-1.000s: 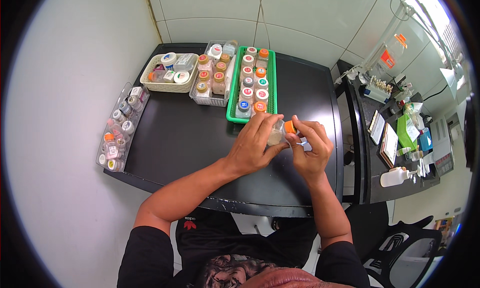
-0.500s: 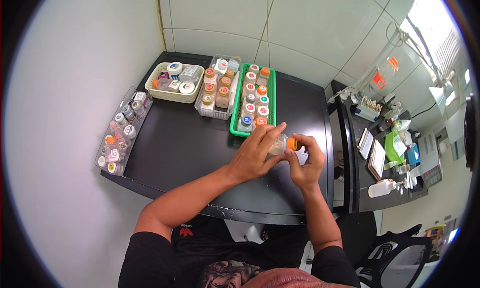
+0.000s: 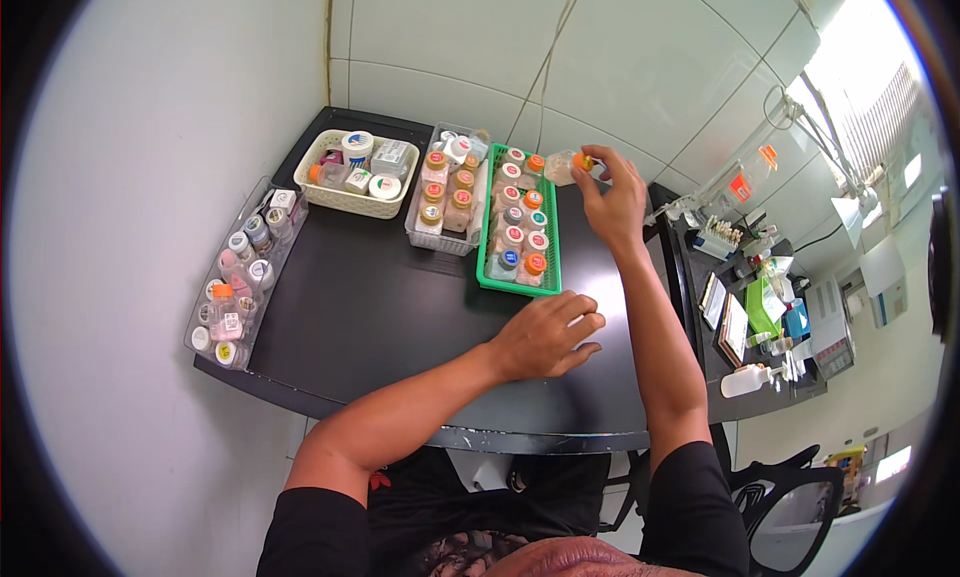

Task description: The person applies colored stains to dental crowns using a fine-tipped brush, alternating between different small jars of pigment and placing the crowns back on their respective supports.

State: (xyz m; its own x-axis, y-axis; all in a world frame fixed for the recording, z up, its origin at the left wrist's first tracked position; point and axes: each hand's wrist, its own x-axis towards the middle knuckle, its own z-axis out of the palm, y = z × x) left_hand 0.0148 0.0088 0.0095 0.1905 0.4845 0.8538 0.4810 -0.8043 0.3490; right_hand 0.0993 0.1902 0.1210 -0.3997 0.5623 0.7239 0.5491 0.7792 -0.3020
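Observation:
My right hand (image 3: 616,195) pinches a small clear bottle (image 3: 560,169) by its orange cap. The bottle is held tilted beyond the far right corner of the green basket (image 3: 520,289), with its pale contents only faintly visible. Over the table's front part, my left hand (image 3: 545,339) is empty, its fingers loosely bent and the thumb apart from them. Two rows of small capped jars (image 3: 512,235) stand in the green basket, their lids red-and-white, orange, blue, grey and teal.
Left of the green basket are a clear bin (image 3: 440,243) of gold-capped jars and a cream basket (image 3: 350,201) of tubs. A clear tray (image 3: 262,312) of small bottles lines the black table's (image 3: 350,307) left edge. On the right, a side desk (image 3: 735,402) holds a white bottle (image 3: 746,380).
My right hand has carried the orange-capped bottle away from me, past the green basket's right side. My left hand has let go of the bottle and moved slightly nearer.

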